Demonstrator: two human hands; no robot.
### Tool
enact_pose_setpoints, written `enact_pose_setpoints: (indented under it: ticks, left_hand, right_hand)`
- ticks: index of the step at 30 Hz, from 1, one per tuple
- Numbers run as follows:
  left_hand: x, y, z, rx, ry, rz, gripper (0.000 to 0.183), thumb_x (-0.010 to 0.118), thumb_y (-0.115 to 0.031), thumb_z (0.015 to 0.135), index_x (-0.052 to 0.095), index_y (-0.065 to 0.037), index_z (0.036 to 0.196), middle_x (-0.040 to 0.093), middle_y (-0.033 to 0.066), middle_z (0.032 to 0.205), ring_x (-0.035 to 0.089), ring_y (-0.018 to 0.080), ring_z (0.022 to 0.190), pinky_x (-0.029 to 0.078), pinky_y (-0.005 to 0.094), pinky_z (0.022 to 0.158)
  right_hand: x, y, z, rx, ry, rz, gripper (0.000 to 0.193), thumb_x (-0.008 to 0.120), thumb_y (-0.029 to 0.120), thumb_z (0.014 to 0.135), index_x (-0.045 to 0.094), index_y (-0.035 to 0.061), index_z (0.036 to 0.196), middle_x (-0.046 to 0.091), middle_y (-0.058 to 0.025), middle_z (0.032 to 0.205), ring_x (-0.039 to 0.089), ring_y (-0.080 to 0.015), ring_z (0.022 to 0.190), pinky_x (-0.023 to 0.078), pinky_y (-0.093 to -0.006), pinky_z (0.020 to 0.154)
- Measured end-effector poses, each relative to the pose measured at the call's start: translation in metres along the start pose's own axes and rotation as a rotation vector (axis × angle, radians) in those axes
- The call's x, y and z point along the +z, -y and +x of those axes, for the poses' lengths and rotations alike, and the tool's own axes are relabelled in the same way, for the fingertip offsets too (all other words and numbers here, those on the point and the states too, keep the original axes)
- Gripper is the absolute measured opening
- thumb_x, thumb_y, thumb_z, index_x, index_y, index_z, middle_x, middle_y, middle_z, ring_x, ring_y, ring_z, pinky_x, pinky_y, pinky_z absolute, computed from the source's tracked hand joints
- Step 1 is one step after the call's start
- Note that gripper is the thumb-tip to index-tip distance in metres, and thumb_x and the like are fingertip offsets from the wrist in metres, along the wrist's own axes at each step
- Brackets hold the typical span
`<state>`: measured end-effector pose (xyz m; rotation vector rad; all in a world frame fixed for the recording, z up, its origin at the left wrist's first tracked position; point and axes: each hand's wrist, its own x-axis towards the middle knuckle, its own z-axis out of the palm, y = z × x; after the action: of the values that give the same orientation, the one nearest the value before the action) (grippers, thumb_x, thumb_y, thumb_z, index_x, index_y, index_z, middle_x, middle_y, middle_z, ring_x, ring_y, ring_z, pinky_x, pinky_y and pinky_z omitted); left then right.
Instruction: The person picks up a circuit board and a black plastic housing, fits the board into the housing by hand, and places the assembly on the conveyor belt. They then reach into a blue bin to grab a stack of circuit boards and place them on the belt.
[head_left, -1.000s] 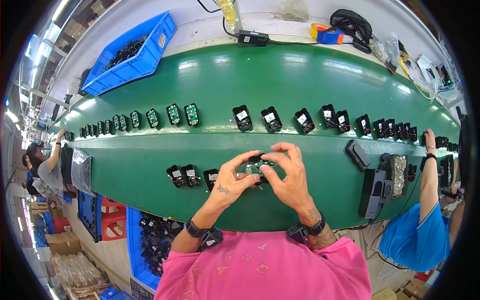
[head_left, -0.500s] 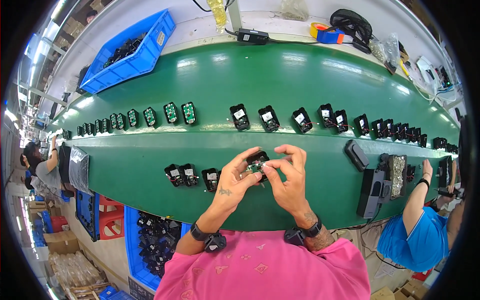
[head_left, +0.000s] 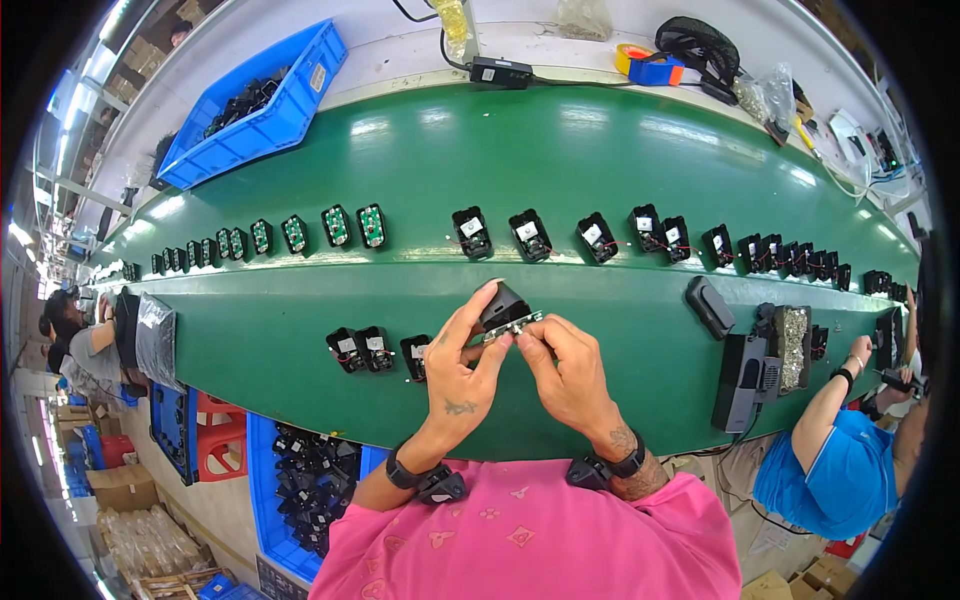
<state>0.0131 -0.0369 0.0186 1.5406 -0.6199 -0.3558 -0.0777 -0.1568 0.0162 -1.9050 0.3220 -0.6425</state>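
my left hand point(head_left: 462, 370) and right hand point(head_left: 572, 372) are both pinched on a small black housing point(head_left: 503, 306), held between my fingertips above the green bench point(head_left: 600, 150).

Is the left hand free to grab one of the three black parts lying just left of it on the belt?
Probably not yet: the left hand is holding the black housing together with the right hand. The three black parts lie close, nothing between.
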Motion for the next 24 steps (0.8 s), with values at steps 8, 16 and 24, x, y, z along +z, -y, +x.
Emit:
enact_pose_setpoints:
  ticks: [8, 16, 24]
  left_hand:
    - [0.000, 0.001, -0.003, 0.006, 0.000, 0.034, 0.056, 0.067, 0.008, 0.085, 0.057, -0.007, 0.137, 0.064, 0.0108, 0.118, 0.062, 0.0136, 0.096, 0.060, 0.0277, 0.081]
    - [0.001, -0.003, 0.000, 0.200, 0.009, 0.322, 0.053, 0.067, 0.007, 0.082, 0.061, -0.008, 0.132, 0.065, 0.0199, 0.120, 0.070, 0.0264, 0.090, 0.058, 0.0333, 0.074]
    - [-0.003, -0.013, 0.002, 0.302, 0.115, 0.584, 0.057, 0.069, 0.008, 0.077, 0.061, -0.008, 0.131, 0.066, 0.0201, 0.111, 0.070, 0.0244, 0.080, 0.056, 0.0319, 0.067]
  right_hand:
    - [-0.003, 0.003, -0.002, 0.019, -0.045, 0.065, 0.007, 0.068, 0.001, 0.087, 0.063, -0.0032, 0.084, 0.058, -0.0093, 0.073, 0.057, -0.0167, 0.060, 0.044, -0.0289, 0.054]
    - [-0.006, -0.001, 0.003, -0.238, -0.084, -0.216, 0.006, 0.070, -0.003, 0.078, 0.064, -0.0001, 0.081, 0.059, -0.0097, 0.071, 0.058, -0.0269, 0.061, 0.046, -0.0365, 0.055]
    - [-0.013, 0.001, 0.000, -0.241, 0.049, -0.331, 0.007, 0.067, -0.001, 0.078, 0.062, 0.0018, 0.081, 0.056, -0.0109, 0.072, 0.057, -0.0309, 0.066, 0.045, -0.0413, 0.059]
